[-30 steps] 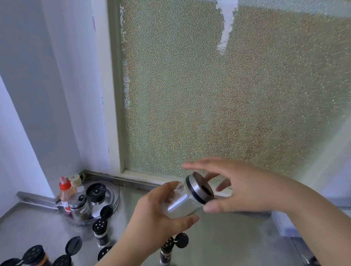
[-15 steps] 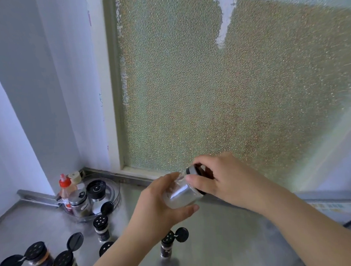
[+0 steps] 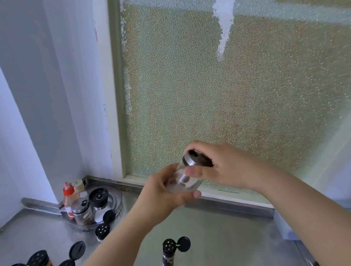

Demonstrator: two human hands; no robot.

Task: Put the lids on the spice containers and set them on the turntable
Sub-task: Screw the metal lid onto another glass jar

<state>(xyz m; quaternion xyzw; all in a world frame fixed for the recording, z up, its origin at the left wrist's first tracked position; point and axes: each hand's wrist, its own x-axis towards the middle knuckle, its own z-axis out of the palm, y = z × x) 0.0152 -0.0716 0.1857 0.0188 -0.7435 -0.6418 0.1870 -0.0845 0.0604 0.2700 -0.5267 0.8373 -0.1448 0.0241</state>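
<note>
My left hand (image 3: 163, 195) grips a clear glass spice jar (image 3: 182, 178), tilted, above the steel counter. My right hand (image 3: 218, 165) is closed over its silver-and-black lid (image 3: 190, 160) at the jar's upper end. The clear turntable (image 3: 115, 199) sits in the back left corner and carries a red-capped bottle (image 3: 68, 195), a glass jar with a steel lid (image 3: 81, 211) and a black-lidded jar (image 3: 98, 197). Several spice shakers with black flip lids hanging open stand on the counter: one (image 3: 102, 231) by the turntable, one (image 3: 169, 253) near the front, two (image 3: 39, 265) at the front left.
A frosted window (image 3: 229, 90) fills the wall behind the steel counter (image 3: 225, 241). White wall panels close off the left side. A cream-capped bottle (image 3: 78, 185) stands at the back of the turntable. A white object sits at the right edge (image 3: 283, 226).
My right hand went from open beside the lid to wrapped around it. Both hands and the jar rose slightly and the jar tilted more upright.
</note>
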